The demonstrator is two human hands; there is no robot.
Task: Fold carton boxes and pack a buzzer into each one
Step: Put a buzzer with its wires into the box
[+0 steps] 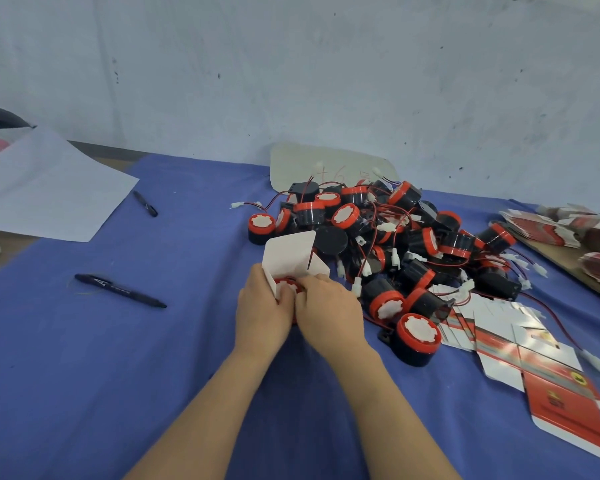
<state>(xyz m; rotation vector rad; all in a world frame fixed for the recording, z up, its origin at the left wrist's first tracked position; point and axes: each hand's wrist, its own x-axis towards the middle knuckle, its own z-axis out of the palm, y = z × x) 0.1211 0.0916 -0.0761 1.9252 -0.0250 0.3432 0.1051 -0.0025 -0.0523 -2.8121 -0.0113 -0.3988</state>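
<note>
Both hands meet at mid-table over the blue cloth (153,358). Left hand (264,303) curls round the near side of a small box (291,258), white flaps standing open. Right hand (329,306) grips the box's other side, fingers bent in at the opening. A buzzer (286,284) sits in the box, only its red rim showing between the fingers. Buzzer pile (395,244) lies just beyond, wires tangled. Flat cartons (534,358) spread to the right, touching the pile's edge. Two pens (118,291) and a paper sheet (49,188) lie well to the left.
</note>
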